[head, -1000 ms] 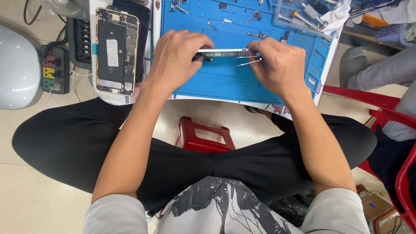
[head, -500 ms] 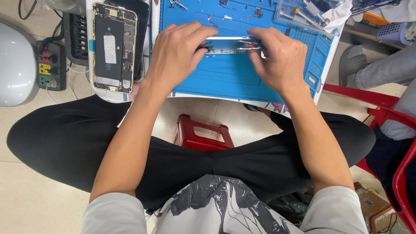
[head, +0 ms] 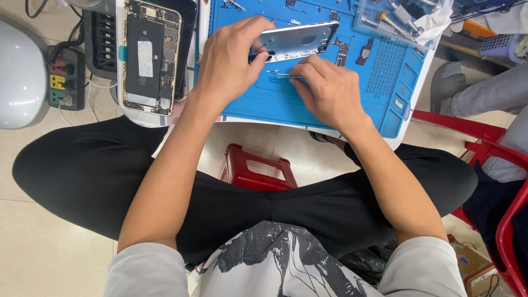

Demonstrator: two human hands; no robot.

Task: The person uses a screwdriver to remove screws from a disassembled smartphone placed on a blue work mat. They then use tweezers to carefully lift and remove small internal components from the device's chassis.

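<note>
- Since the earlier frames, the silver phone housing has been lifted from lying flat between both hands to standing tilted on one long edge, its hollow inner side turned toward the person.
- Now only the left hand holds it: thumb and fingers pinch the housing's left end, and the wrist has rolled up off the blue mat.
- By contrast, the right hand has let go of the housing and come down just below it, fingers closed around thin metal tweezers whose tips point left, close under the housing's lower edge.
- Whether the tweezer tips grip anything is too small to tell.
- Beneath the housing, the blue mat covers most of the white surface.
- Right of the housing, small dark parts lie loose on the mat.
- Further right and above, a clear tray holds metal tool handles, with a white cloth touching its right end.
- Left of the housing, past the mat's edge, an opened phone lies face down, its black battery and boards showing.
- Further left again, a power strip sits on the floor beside a white rounded object.
- Below the housing, under the surface, a red stool stands between the person's crossed legs.
</note>
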